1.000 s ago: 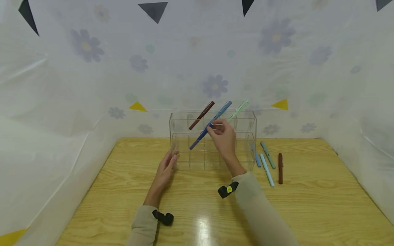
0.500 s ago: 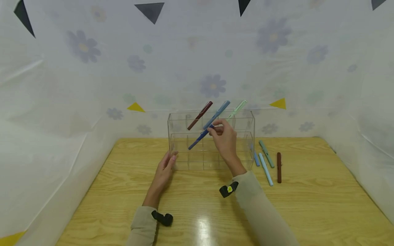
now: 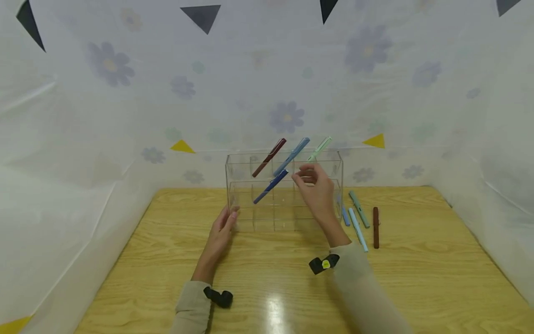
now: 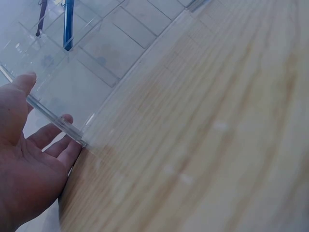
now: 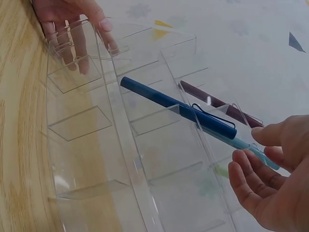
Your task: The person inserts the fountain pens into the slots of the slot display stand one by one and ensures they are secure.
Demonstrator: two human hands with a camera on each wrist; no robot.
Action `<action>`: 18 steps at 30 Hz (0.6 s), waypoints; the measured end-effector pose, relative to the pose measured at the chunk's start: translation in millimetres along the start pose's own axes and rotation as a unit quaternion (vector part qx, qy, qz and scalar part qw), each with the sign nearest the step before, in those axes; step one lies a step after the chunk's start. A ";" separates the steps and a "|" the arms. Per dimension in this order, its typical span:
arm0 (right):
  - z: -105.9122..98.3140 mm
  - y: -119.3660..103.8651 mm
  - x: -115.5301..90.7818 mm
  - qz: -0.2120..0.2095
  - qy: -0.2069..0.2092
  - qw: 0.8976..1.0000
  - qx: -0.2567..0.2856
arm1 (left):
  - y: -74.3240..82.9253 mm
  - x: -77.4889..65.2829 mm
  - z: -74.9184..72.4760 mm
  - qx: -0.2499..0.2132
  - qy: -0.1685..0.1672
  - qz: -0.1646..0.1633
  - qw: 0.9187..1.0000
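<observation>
Gripping the clear, tiered plastic rack (image 3: 285, 211) at eight o'clock is our left hand (image 3: 220, 231); our empty, loosely curled right hand (image 3: 319, 191) hovers at three o'clock from the slim dark-blue pen (image 3: 270, 187) leaning in it. The pen seems light, stiff and slick; we'd pinch its cap (image 3: 281, 176).

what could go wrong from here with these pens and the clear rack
The right hand sits close to the slanting dark blue pen and might knock it. If the left hand, gripping the clear rack, shifts it, that pen could slide. The right sleeve, near the pale blue pen on the table, might brush it.
</observation>
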State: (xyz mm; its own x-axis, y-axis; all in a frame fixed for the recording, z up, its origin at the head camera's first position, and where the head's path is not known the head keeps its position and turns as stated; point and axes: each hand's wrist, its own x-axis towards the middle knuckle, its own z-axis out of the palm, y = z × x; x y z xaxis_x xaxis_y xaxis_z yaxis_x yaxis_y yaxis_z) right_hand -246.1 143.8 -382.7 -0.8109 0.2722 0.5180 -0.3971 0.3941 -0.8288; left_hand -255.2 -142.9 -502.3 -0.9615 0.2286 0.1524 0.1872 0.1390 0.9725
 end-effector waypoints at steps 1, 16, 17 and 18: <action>-4.0 -0.6 -0.9 -0.001 -0.001 1.000 -0.001 | -0.1 0.1 -0.1 0.002 0.001 0.000 1.000; -66.0 -7.1 -19.6 0.010 -0.029 0.999 0.010 | 0.8 -0.6 -1.3 0.008 -0.002 0.019 1.000; -70.3 -5.6 -21.4 0.014 -0.027 1.000 0.004 | 1.0 -0.5 -1.2 0.008 -0.002 0.020 1.000; -74.6 -4.0 -23.2 0.019 -0.027 0.999 -0.001 | 1.3 -0.4 -1.0 0.009 -0.002 0.020 1.000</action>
State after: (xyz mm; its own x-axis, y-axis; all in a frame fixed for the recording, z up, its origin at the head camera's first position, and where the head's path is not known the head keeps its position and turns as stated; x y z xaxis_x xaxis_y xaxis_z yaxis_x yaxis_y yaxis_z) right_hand -193.7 201.4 -375.6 -0.8474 0.2398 0.4736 -0.3647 0.3853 -0.8477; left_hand -254.7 -143.8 -501.0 -0.9526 0.2378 0.1895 0.2282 0.1472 0.9624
